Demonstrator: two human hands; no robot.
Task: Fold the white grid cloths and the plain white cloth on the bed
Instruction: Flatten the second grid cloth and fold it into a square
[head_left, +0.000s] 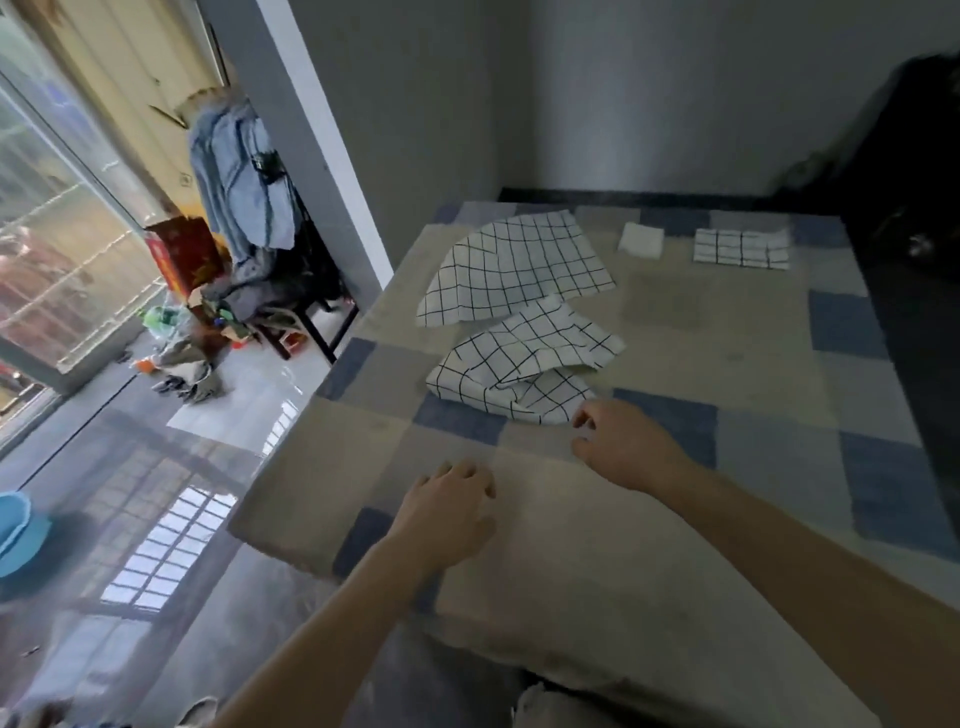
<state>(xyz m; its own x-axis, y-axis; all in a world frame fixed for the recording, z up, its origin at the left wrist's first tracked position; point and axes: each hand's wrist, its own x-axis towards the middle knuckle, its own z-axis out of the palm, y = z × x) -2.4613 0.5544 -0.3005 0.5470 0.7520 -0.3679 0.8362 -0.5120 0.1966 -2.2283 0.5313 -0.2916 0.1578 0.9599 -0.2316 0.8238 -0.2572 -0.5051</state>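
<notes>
1. Grid cloths number 3 on the bed (675, 545): 1 folded grid cloth (742, 249) lies as a neat rectangle at the upper right of the frame, while 2 lie unfolded at the centre.
2. Of those 2, the far unfolded grid cloth (514, 265) is spread out loosely with a raised, curled edge, and the near crumpled grid cloth (524, 364) lies bunched just below it; whether they touch I cannot tell.
3. Just left of the folded grid cloth sits the plain white cloth (640, 240), already a small folded square.
4. By my reading, 2 of 4 cloths are done and 2 grid cloths are left.
5. At centre frame the right hand (623, 447) has loosely curled fingers grasping nothing, right at the near cloth's lower edge.
6. Lower centre, the left hand (449, 512) rests on the patchwork bed cover, fingers relaxed and holding nothing.
</notes>
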